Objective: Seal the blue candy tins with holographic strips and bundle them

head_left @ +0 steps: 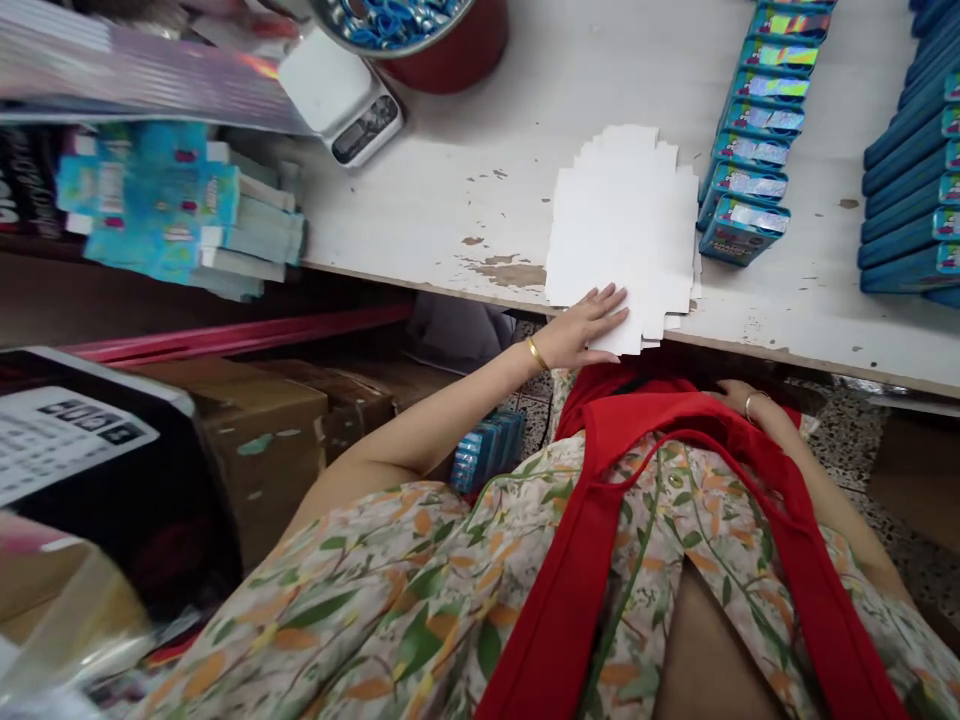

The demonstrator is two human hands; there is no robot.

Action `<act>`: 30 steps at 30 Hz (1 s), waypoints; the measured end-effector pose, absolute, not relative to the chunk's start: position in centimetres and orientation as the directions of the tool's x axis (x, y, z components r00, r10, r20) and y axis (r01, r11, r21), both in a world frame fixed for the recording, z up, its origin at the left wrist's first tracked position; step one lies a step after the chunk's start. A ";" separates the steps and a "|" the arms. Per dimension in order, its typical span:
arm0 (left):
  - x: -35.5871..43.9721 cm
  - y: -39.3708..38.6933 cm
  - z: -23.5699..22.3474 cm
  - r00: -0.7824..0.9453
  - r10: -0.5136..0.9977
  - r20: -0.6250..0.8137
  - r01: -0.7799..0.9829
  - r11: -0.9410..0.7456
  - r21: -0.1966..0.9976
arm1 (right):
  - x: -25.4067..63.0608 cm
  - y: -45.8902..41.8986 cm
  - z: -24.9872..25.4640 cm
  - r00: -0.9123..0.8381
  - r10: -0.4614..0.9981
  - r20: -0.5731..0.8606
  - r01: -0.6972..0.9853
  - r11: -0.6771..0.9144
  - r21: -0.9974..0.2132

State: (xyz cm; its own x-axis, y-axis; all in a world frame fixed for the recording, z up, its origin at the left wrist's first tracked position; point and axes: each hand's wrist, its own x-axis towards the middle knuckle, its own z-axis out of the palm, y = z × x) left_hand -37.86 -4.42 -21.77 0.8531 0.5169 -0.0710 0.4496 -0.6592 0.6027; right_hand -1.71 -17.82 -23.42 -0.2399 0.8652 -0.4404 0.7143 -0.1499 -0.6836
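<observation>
My left hand [589, 330], a gold bangle at its wrist, rests on the lower left edge of a pile of flat white card box blanks [622, 220]. Its fingers are stretched out and slightly apart, palm down, gripping nothing. The pile lies at the table's near edge and juts a little past it, plain side up. Below the table edge, by my lap and the red apron [645, 415], is my right hand [731, 392]. Most of its fingers are hidden against dark red cloth, so whether it holds anything cannot be seen.
Right of the blanks stands a row of small blue boxes [742, 230], with more blue boxes [907, 250] farther right. A white scale [341, 95] and a red-sided bowl [457, 50] of blue items sit left. Printed box blanks [161, 200] overhang the table; cartons [247, 440] stand below.
</observation>
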 end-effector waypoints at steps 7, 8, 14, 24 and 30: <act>-37.1 -4.2 -20.4 0.757 0.645 0.101 0.363 -0.544 0.757 | -3.4 -16.1 -16.6 -0.323 0.899 -0.295 0.627 -0.030 -0.779; -36.9 -4.2 -20.0 0.718 0.686 0.117 0.380 -0.527 0.760 | -4.6 -15.2 -15.9 -0.261 0.951 -0.165 0.651 0.047 -0.758; -35.8 -3.7 -18.2 0.514 0.842 0.165 0.439 -0.423 0.792 | -9.6 -9.8 -18.6 -0.343 0.938 0.044 0.791 0.314 -0.524; -38.0 -4.6 -20.3 0.626 0.771 0.113 0.463 -0.485 0.742 | -10.9 -7.1 -20.8 -0.087 0.980 0.178 0.635 0.192 -0.748; -41.4 -5.1 -21.5 0.645 0.760 0.080 0.569 -0.547 0.614 | -10.2 -7.1 -19.2 -0.171 0.978 0.119 0.562 0.196 -0.804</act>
State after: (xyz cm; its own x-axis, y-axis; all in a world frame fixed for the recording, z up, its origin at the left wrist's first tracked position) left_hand -41.43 -5.11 -21.51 0.6446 0.7603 0.0804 0.5690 -0.5473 0.6137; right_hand -10.23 -7.07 -19.21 -0.1708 0.9781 0.1187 0.5621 0.1957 -0.8036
